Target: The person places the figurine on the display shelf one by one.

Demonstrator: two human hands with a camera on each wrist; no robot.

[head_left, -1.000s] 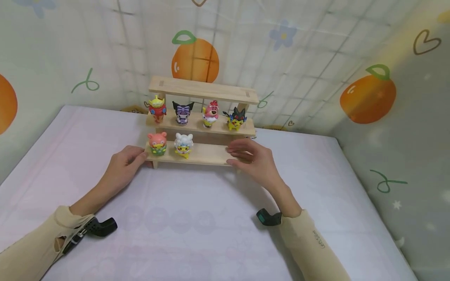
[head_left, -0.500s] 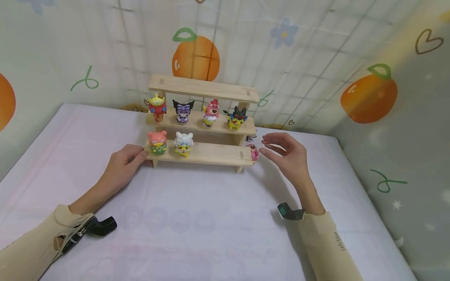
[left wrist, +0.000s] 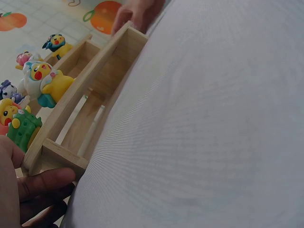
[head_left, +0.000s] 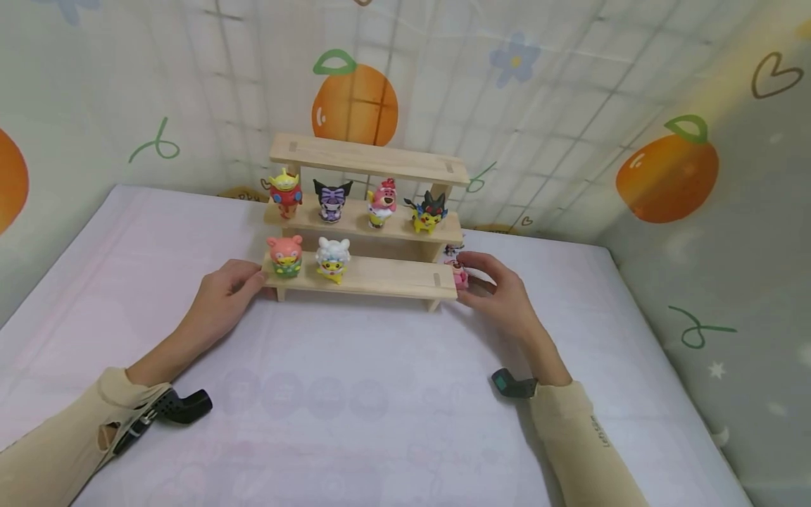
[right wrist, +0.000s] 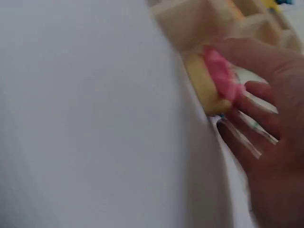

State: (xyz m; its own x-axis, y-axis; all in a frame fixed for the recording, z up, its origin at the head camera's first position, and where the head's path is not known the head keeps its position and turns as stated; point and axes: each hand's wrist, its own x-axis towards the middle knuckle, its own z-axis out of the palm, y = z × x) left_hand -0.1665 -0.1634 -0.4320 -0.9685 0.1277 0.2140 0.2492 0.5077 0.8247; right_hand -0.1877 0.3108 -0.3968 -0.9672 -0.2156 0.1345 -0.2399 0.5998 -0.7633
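A white sheet [head_left: 355,401] is spread over the surface, and a three-tier wooden shelf [head_left: 364,278] is set on it near the patterned wall. The left end of the lowest tier is gripped by the left hand [head_left: 222,292], thumb and fingers curled round the wood. A small pink figure [head_left: 459,274] is seen on the sheet just beside the right end of that tier; it is pinched by the curled fingers of the right hand [head_left: 500,296]. Six figures are lined on the two lower tiers. Small writing is printed on the right sleeve [head_left: 583,443], too small to be read.
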